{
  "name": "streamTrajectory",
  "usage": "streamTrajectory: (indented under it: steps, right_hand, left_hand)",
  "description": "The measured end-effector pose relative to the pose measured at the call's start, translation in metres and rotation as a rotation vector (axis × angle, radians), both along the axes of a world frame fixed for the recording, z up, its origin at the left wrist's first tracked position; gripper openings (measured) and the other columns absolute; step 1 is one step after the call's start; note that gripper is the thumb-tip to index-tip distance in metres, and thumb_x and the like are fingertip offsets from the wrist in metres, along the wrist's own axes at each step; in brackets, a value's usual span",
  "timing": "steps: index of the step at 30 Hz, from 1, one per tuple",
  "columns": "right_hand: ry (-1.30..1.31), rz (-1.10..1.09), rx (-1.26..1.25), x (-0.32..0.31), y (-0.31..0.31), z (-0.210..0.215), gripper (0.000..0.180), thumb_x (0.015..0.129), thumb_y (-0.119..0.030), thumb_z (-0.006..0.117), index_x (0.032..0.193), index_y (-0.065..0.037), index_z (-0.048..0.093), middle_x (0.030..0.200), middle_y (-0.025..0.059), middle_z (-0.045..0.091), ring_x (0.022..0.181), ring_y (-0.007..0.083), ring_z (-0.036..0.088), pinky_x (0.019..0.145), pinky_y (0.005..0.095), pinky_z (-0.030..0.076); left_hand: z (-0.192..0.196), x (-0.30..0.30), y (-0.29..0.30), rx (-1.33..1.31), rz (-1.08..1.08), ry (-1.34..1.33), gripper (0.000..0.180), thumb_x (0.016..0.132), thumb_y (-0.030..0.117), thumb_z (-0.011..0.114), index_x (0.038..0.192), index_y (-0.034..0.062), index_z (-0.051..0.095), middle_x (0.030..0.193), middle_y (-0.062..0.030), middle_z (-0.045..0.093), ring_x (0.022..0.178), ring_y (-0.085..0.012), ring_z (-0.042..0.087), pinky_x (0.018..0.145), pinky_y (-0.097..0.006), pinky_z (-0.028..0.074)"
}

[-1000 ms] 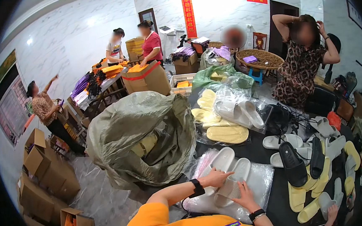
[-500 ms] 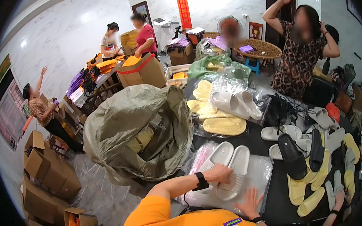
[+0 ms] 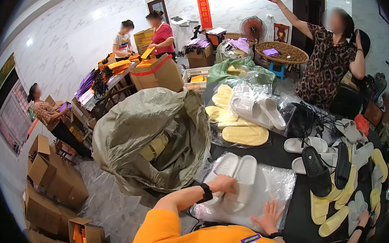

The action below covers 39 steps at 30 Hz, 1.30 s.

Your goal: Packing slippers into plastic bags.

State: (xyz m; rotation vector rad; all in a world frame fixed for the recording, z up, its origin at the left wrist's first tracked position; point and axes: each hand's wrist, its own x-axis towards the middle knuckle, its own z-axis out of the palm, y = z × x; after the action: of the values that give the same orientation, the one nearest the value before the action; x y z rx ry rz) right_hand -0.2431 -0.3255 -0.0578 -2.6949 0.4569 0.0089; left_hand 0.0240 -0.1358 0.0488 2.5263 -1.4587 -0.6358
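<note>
A pair of white slide slippers (image 3: 244, 172) lies on a stack of clear plastic bags (image 3: 277, 179) at the front of the black table. My left hand (image 3: 223, 184), with a dark band at the wrist, curls over the pair near the straps; its fingertips are partly hidden. To the right of the slippers, my right hand (image 3: 268, 216) rests flat on the plastic with its fingers spread. At the lower right, another person's hand (image 3: 363, 218) touches a light grey slipper (image 3: 353, 216).
A large olive sack (image 3: 127, 130) gapes open left of the table. Bagged yellow slippers (image 3: 245, 136) lie farther back. Black slides (image 3: 317, 169) and pale yellow slides (image 3: 334, 221) crowd the right side. Cardboard boxes (image 3: 52, 212) line the left; several people stand around the room.
The white slippers have shifted left over the bags with my left hand. My right hand stays in place. The person at the back right has stretched one arm out; the person at far left has lowered one.
</note>
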Motion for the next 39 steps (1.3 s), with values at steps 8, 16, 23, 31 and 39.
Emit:
streamTrajectory:
  steps: [8, 16, 23, 31, 39]
  right_hand:
    - [-0.061, -0.105, 0.229, 0.022, -0.005, 0.057, 0.080, 0.076, -0.050, 0.061, 0.137, -0.007, 0.034, 0.143, 0.0221, 0.023, 0.135, 0.0372, 0.014, 0.104, 0.0593, 0.008]
    - [-0.236, 0.225, -0.013, 0.064, 0.000, 0.136, 0.039, 0.069, -0.010, 0.062, 0.107, -0.006, 0.058, 0.108, 0.0148, 0.053, 0.100, 0.0326, 0.050, 0.087, 0.0454, 0.039]
    - [-0.221, 0.280, -0.038, 0.050, 0.006, 0.132, 0.037, 0.065, -0.012, 0.063, 0.101, -0.011, 0.062, 0.109, 0.0072, 0.053, 0.106, 0.0261, 0.048, 0.086, 0.0396, 0.036]
    - [-0.311, 0.027, -0.292, 0.026, -0.018, 0.125, 0.020, 0.073, -0.013, 0.058, 0.091, -0.016, 0.063, 0.098, 0.0007, 0.055, 0.095, 0.0214, 0.048, 0.080, 0.0391, 0.033]
    - [-0.310, -0.293, -0.327, -0.047, -0.061, 0.168, 0.012, 0.075, -0.009, 0.054, 0.085, -0.013, 0.059, 0.087, 0.0049, 0.051, 0.081, 0.0253, 0.059, 0.067, 0.0380, 0.049]
  left_hand:
    - [0.062, -0.007, -0.002, -0.009, -0.199, -0.273, 0.040, 0.068, 0.043, 0.069, 0.082, 0.0069, 0.058, 0.068, -0.0119, 0.061, 0.069, -0.0285, 0.061, 0.062, -0.041, 0.043]
    - [0.078, -0.085, -0.036, -0.140, -0.854, -0.616, 0.017, 0.075, 0.030, 0.057, 0.083, 0.0155, 0.059, 0.074, -0.0004, 0.057, 0.078, -0.0198, 0.056, 0.081, -0.036, 0.031]
    - [0.058, -0.092, -0.047, -0.266, -0.915, -0.559, 0.012, 0.078, 0.024, 0.054, 0.087, 0.0175, 0.060, 0.083, -0.0016, 0.058, 0.092, -0.0166, 0.053, 0.083, -0.035, 0.030]
    - [0.087, -0.089, -0.064, -0.633, -0.829, -0.497, 0.028, 0.071, 0.026, 0.060, 0.097, 0.0171, 0.059, 0.113, -0.0049, 0.055, 0.115, -0.0247, 0.046, 0.093, -0.045, 0.035]
    - [0.005, -0.050, -0.009, -0.419, -0.075, -0.075, 0.053, 0.079, 0.020, 0.066, 0.126, 0.0079, 0.044, 0.127, -0.0182, 0.043, 0.115, -0.0372, 0.040, 0.093, -0.050, 0.031]
